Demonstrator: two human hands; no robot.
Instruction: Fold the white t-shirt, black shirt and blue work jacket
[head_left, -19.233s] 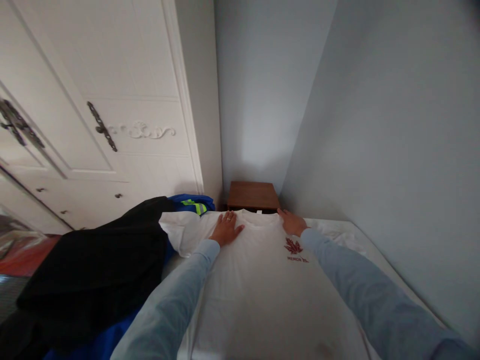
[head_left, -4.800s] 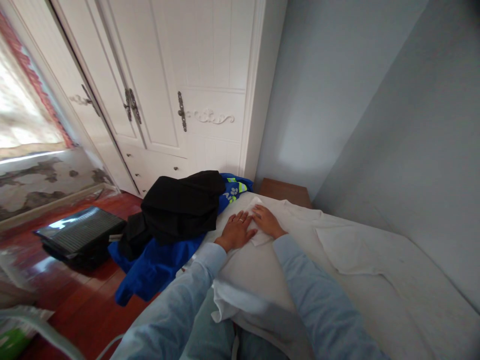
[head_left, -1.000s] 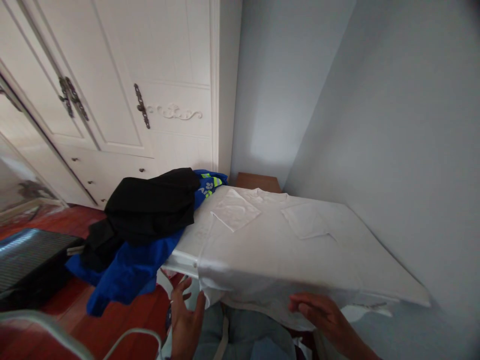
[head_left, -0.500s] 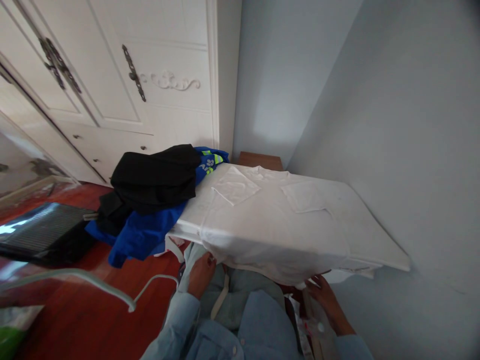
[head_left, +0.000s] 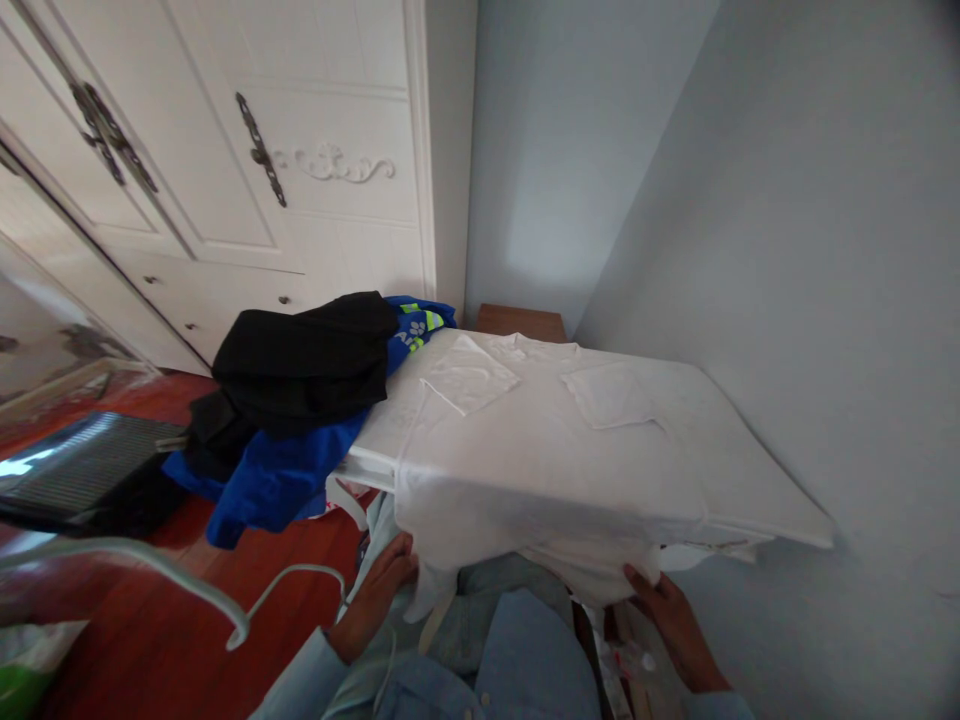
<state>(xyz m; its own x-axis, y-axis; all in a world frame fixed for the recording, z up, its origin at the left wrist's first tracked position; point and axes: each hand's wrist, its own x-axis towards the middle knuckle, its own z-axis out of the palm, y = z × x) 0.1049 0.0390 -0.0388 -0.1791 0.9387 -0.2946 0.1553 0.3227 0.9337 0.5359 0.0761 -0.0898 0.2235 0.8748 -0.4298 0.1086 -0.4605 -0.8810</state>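
A white T-shirt (head_left: 517,440) lies spread over a white tabletop (head_left: 750,460), with its neckline toward the far edge and both sleeves folded inward. Its lower part hangs over the near edge toward my lap. My left hand (head_left: 379,590) is closed at the left side of the hanging part, its fingertips against the cloth and partly hidden. On the other side my right hand (head_left: 671,615) pinches the right end of the hem between thumb and fingers.
Black and blue clothes (head_left: 300,370) are heaped over the table's left end. A white wardrobe (head_left: 337,90) stands behind, and a grey wall (head_left: 840,250) borders the right. At lower left are a curved pale tube (head_left: 172,575) and a dark ribbed object (head_left: 90,470) on the red floor.
My left hand has moved down and left, and the shirt's left side now hangs lower. My right hand has shifted slightly down and right, with the hem's right corner drawn out.
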